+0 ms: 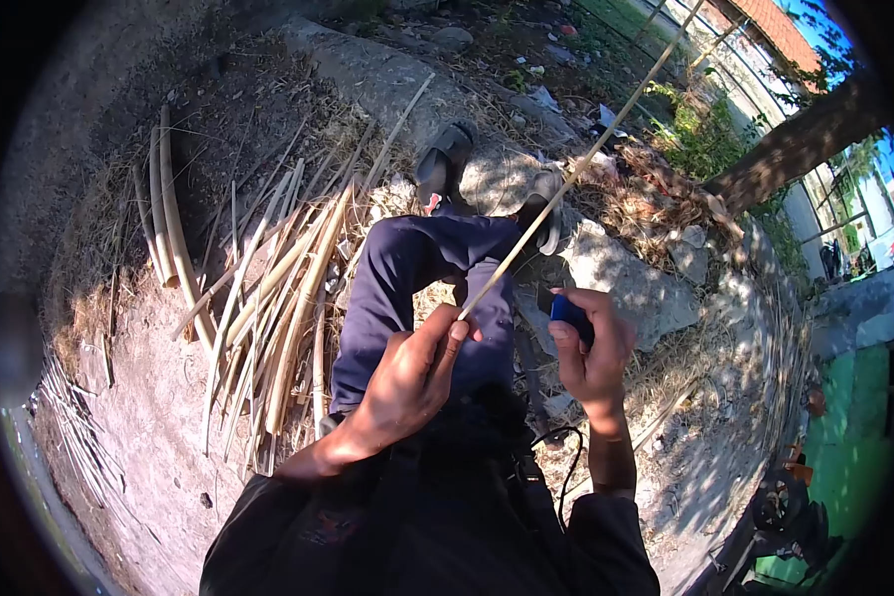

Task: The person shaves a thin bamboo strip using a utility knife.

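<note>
My left hand (415,372) is closed on the lower end of a long thin pale strip (566,184), pinched between thumb and fingers. From there the strip slants up to the upper right, past my shoes. My right hand (596,348) is wrapped round a small blue object (571,315), with a dark part beside it; its exact kind is unclear. The two hands are apart, and the blue object does not touch the strip. Beneath the hands are my legs in dark trousers (377,288).
A heap of split pale canes (288,298) lies on the ground left of my legs. Thicker curved canes (172,219) lie farther left. Rocks (626,283) and dry grass are at the right, near a tree trunk (805,144). Thin strips (79,432) lie at the far left.
</note>
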Available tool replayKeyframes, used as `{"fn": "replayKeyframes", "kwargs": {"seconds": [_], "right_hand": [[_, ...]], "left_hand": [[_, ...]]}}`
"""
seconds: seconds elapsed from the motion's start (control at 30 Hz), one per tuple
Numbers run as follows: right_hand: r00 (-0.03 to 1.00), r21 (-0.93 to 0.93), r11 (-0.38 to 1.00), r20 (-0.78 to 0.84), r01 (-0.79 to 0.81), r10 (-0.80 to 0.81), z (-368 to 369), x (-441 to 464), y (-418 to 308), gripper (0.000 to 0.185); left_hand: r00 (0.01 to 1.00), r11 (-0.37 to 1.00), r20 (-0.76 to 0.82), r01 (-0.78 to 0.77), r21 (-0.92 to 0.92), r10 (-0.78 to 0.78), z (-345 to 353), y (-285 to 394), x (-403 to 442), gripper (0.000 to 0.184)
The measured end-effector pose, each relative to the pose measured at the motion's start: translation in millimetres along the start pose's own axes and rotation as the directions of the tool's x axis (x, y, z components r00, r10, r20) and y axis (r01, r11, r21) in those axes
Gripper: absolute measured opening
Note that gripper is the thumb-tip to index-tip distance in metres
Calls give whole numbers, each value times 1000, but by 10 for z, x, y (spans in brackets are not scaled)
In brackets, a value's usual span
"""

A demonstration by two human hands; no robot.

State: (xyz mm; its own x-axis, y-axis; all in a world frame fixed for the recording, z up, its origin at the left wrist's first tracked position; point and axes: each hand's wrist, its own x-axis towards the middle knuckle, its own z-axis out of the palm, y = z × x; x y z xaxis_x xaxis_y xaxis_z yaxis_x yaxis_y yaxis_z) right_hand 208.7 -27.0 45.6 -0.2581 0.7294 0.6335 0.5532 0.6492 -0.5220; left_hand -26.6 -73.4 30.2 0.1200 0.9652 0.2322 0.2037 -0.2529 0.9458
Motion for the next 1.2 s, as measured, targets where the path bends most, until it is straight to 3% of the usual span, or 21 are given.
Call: {"fn": "replayKeyframes", "kwargs": {"seconds": [0.03, 0.13, 0.17, 0.3, 0.33, 0.37, 0.4, 0.47, 0.5, 0.57, 0.7, 0.77, 0.8, 0.87, 0.9, 0.93, 0.97, 1.0, 1.1, 1.17, 1.2], "right_hand": [[992, 4, 992, 1, 128, -128, 48, 9, -33, 30], [988, -34, 990, 78, 139, -136, 94, -21, -60, 35], [987, -33, 990, 78, 140, -137, 105, -17, -66, 35], [986, -42, 987, 68, 157, -154, 114, -15, -83, 35], [982, -49, 982, 61, 180, -177, 112, -15, -86, 35], [983, -49, 983, 59, 179, -176, 113, -16, -83, 35], [982, -60, 981, 51, 182, -179, 114, -19, -78, 35], [982, -72, 980, 44, 184, -181, 113, -20, -73, 35], [984, -88, 980, 46, 178, -175, 117, -16, -72, 34], [984, -105, 979, 46, 174, -170, 112, -11, -63, 34], [986, -160, 973, 44, 168, -163, 118, 20, -36, 32], [986, -182, 969, 35, 169, -165, 126, 42, -26, 32], [985, -185, 968, 21, 171, -170, 133, 47, -16, 30], [985, -190, 971, -67, 146, -161, 171, 51, 29, 25], [979, -190, 974, -139, 122, -149, 215, 70, 97, 23], [952, -238, 971, -303, -24, -51, 87, 164, 398, 25], [914, -272, 900, -320, -341, 250, -241, 252, 703, 31], [844, -161, 900, -443, -405, 301, -389, 290, 1049, 36], [858, 19, 937, -396, -350, 328, -484, 177, 1047, 31], [881, 202, 921, -280, -334, 381, -420, 27, 759, 29], [879, 201, 918, -278, -341, 387, -375, -31, 644, 29]], "left_hand": [[1000, 999, 19, -20, -27, 21, 13, 42, 3, 19], [998, 997, 56, -24, -69, 28, 57, 145, -7, 17], [990, 997, 134, 46, -61, -37, 2, 215, -10, 16], [997, 998, 80, -10, -67, 16, 66, 205, -30, 16], [993, 998, 102, -64, -2, 64, 72, 136, -54, 10], [986, 991, 127, -119, 63, 111, 77, 99, -71, 21], [985, 991, 129, -120, 63, 111, 81, 103, -82, 21], [973, 923, 142, -221, 316, 184, 92, 112, -107, 22], [972, 922, 144, -221, 316, 184, 102, 82, -122, 22], [934, 737, 191, -356, 574, 303, 123, -5, -136, 26], [942, 860, 91, -333, 387, 324, 134, 124, -41, 17], [993, 993, 87, -86, 77, 79, 118, 153, 13, 8], [993, 993, 85, -88, 77, 81, 109, 190, 26, 8], [983, 990, 121, 139, 20, -140, 86, 256, 36, 13], [983, 990, 121, 138, 19, -139, 82, 242, -16, 13], [985, 993, 130, 114, -23, -110, 74, 207, -113, 14], [987, 994, 140, 90, -68, -80, 69, 163, -186, 15], [986, 993, 144, 92, -74, -81, 67, 106, -237, 15], [950, 969, 193, 235, 70, -244, -68, -44, -228, 16], [946, 957, 149, 288, 16, -287, -59, -120, -140, 20], [943, 953, 137, 304, 8, -302, -42, -120, -110, 23]]}}
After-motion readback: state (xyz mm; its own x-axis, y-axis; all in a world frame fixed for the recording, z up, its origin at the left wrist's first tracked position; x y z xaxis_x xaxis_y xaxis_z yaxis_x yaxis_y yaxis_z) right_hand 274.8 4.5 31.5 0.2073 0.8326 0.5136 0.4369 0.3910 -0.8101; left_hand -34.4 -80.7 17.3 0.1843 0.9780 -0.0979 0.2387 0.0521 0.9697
